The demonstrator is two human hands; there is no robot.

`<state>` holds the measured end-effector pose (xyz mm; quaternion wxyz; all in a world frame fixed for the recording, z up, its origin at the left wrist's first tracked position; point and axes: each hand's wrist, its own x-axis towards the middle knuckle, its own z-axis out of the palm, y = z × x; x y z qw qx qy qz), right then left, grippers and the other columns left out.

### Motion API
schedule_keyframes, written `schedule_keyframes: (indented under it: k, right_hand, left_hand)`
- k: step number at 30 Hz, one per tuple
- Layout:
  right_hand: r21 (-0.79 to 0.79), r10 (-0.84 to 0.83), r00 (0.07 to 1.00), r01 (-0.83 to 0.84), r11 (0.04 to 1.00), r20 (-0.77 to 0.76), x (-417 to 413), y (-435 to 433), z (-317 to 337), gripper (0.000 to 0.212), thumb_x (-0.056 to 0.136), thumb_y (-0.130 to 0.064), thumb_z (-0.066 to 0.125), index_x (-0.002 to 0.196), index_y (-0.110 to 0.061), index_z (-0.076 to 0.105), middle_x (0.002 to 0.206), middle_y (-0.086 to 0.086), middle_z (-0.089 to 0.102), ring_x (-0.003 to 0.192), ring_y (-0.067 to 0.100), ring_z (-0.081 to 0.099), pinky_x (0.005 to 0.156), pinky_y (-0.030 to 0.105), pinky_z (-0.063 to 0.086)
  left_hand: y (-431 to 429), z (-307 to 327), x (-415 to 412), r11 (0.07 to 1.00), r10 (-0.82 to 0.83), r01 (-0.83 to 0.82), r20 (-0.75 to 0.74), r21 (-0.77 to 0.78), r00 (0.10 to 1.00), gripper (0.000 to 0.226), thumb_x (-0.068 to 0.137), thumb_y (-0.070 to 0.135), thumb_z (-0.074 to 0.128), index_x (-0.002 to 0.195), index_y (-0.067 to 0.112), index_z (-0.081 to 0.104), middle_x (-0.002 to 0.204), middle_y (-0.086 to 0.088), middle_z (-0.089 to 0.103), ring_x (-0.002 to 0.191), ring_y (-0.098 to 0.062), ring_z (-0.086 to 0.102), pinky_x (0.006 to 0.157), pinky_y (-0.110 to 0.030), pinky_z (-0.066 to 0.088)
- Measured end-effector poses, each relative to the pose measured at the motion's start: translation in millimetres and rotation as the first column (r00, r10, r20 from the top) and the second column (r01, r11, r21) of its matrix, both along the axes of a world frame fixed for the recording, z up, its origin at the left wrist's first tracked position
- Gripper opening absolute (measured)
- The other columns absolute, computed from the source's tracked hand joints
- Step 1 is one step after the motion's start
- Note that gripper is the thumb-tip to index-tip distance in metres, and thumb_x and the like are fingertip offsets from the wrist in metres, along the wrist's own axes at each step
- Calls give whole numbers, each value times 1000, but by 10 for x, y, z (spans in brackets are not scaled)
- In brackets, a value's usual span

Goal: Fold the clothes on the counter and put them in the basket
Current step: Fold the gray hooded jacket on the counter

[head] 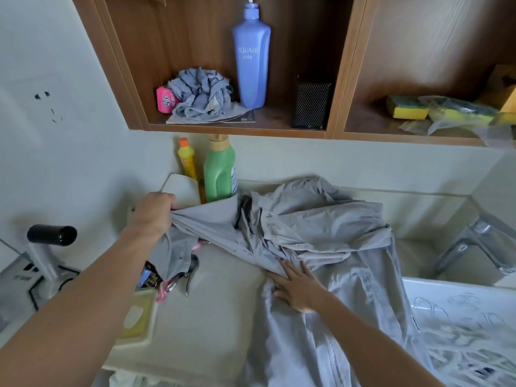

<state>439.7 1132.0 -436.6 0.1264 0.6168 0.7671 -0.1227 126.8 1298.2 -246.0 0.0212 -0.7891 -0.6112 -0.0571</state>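
Observation:
A grey garment (321, 230) lies crumpled across the pale counter (212, 303), its long part hanging toward the front edge. My left hand (153, 213) grips one end of the garment and holds it stretched out to the left, just above the counter. My right hand (298, 286) lies flat with straight fingers on the cloth near the middle, pressing it down. A white plastic basket (446, 297) with a patterned wall stands at the lower right, partly covered by the cloth.
A green bottle (219, 171) and a yellow bottle (187, 159) stand against the wall behind my left hand. Scissors (190, 272) and small packets lie by a tray (139, 317) at the left. A metal tap (480, 244) stands at right. Wooden shelves hang overhead.

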Motion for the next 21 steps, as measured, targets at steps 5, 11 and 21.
schedule_keyframes:
  k: [5,11,21]
  right_hand:
    - [-143,-224,872,178,973,-435,265,-11,53,35,96,-55,49,130,-62,45,165,-13,-1,144,10,-16,119,48,-15]
    - [-296,-437,663,321,900,-608,265,82,226,25,95,-46,59,86,-31,77,152,-19,34,120,16,53,104,40,42]
    - [-101,-236,919,215,971,-317,-210,143,288,21,100,-43,48,106,-32,65,151,2,36,146,22,24,121,48,6]
  left_hand:
    - [-19,30,-164,998,62,-62,2,27,998,34,83,-5,57,110,9,72,112,-15,69,107,-34,62,89,-38,51]
    - [95,343,-144,992,87,-86,-9,90,996,31,80,-6,58,105,6,72,109,-20,69,105,-39,63,87,-42,53]
    - [252,851,-43,973,-3,2,4,233,1000,35,77,-10,61,103,10,73,105,-22,68,105,-40,60,98,-45,45]
